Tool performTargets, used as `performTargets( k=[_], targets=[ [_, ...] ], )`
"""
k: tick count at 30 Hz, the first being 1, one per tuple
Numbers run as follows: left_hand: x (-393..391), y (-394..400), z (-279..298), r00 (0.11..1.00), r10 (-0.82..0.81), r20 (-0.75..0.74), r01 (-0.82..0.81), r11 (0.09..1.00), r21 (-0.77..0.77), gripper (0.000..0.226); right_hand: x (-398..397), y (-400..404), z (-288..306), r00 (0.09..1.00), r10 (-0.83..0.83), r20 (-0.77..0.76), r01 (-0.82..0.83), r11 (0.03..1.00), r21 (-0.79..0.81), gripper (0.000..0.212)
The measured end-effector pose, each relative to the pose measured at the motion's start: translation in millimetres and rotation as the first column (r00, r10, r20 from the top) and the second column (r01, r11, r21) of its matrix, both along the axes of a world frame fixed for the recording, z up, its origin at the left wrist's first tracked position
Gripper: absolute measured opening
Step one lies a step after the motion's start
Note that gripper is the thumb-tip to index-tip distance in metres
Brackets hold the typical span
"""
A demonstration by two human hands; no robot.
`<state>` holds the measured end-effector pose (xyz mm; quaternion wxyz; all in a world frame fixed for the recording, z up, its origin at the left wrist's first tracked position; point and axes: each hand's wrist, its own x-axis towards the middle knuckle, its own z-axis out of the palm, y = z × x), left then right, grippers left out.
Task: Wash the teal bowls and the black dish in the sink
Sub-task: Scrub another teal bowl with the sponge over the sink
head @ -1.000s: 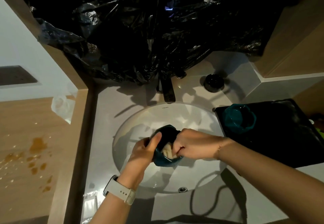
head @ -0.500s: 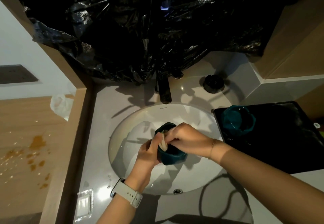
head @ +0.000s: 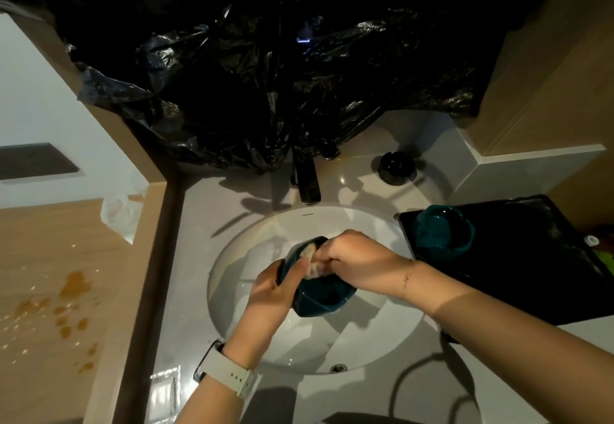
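Observation:
Over the white round sink point(head: 382, 350) I hold a teal bowl point(head: 324, 297), tilted. My left hand point(head: 275, 290) grips its left rim, thumb along the edge. My right hand point(head: 357, 262) pinches a pale sponge point(head: 310, 262) and presses it onto the bowl's upper rim. A second teal bowl point(head: 443, 229) stands on a black tray point(head: 518, 257) to the right of the sink. A small black round dish point(head: 397, 166) sits on the counter behind the sink, right of the tap.
A black tap point(head: 307, 177) stands at the back of the sink, no water stream visible. Black plastic sheeting point(head: 265, 74) hangs over the wall behind. Brown stains point(head: 74, 285) mark the wooden floor at left. A clear plastic wrapper point(head: 118, 214) lies there.
My right hand has moved the sponge from inside the bowl up to its upper rim. The bowl has turned slightly in my left hand. The view shifted a little.

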<state>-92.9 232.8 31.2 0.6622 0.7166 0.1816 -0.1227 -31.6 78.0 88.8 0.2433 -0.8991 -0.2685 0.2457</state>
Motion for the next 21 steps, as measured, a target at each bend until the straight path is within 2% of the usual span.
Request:
performTargets(
  k=[3, 4, 6, 8, 10, 14, 16, 17, 19, 21],
  targets=[
    [0.4, 3.7, 1.5, 0.994, 0.08, -0.074, -0.087, 0.992, -0.086, 0.022, -15.4, 1.4, -2.7, 0.977, 0.005, -0.213, 0.034, 0.983, 0.181, 0.027],
    [1.4, 4.8, 2.7, 0.991, 0.094, -0.09, -0.103, 0.989, -0.102, 0.02, -18.7, 0.8, -2.5, 0.966, 0.013, -0.26, 0.036, 0.983, 0.182, 0.025],
    [3.6, 7.7, 1.9, 0.997, 0.034, -0.064, -0.036, 0.999, -0.034, 0.021, -19.3, -3.5, -2.8, 0.963, 0.046, -0.267, -0.023, 0.996, 0.09, 0.013],
    [3.0, 6.1, 3.4, 0.997, -0.052, -0.052, 0.054, 0.998, 0.032, 0.027, -13.3, -9.5, 0.6, 0.973, 0.079, -0.216, -0.096, 0.993, -0.07, 0.017],
    [-0.1, -0.3, 2.3, 0.997, -0.051, -0.056, 0.05, 0.999, -0.023, 0.029, -5.8, -10.0, 6.8, 0.988, 0.09, -0.128, -0.118, 0.966, -0.23, 0.016],
    [-3.5, -7.6, 2.1, 0.994, -0.018, -0.108, 0.004, 0.992, -0.13, 0.029, -8.5, 8.5, 8.7, 0.974, 0.114, 0.194, -0.037, 0.931, -0.363, 0.018],
    [-3.6, -4.6, 3.3, 0.993, 0.015, -0.118, -0.034, 0.986, -0.163, 0.029, -14.4, 13.5, -3.8, 0.954, 0.089, 0.287, 0.006, 0.948, -0.317, 0.024],
    [-3.5, -2.8, 4.3, 0.991, 0.034, -0.126, -0.056, 0.983, -0.175, 0.029, -17.2, 13.8, -10.1, 0.963, 0.053, 0.265, 0.013, 0.97, -0.241, 0.027],
    [-2.7, -1.1, 4.5, 0.986, 0.061, -0.158, -0.093, 0.974, -0.204, 0.025, -21.4, 13.6, -15.5, 0.994, -0.013, 0.11, 0.021, 0.997, -0.077, 0.033],
    [-1.5, -1.3, 3.1, 0.971, 0.11, -0.213, -0.16, 0.96, -0.23, 0.023, -22.0, 12.2, -13.0, 0.999, -0.046, -0.021, 0.045, 0.999, -0.017, 0.031]
  ],
)
